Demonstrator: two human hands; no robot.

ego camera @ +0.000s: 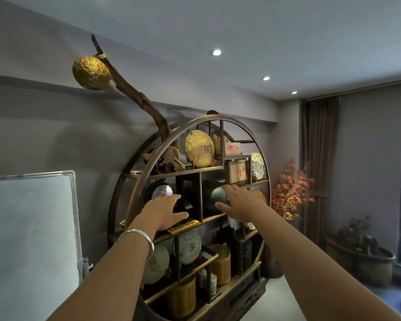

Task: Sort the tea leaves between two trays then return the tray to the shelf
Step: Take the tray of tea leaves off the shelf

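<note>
A shallow yellow tray (184, 225) with dark tea leaves lies on the middle board of the round wooden shelf (148, 156). My left hand (163, 210), a silver bangle on its wrist, hovers over the tray's left end with fingers spread; its thumb lies just above the tray. My right hand (240, 205) reaches toward the compartment to the right, fingers straight, in front of a dark round jar (214, 196). Whether either hand touches anything is unclear. Only one tray is in view.
The shelf holds wrapped tea cakes (199, 148), framed pieces (238, 171), a round mirror (162, 191), yellow canisters (220, 262) and a driftwood branch (134, 98) with a golden ball. A whiteboard (30, 228) stands at left. Red dried foliage (289, 193) and a dark planter (366, 260) are at right.
</note>
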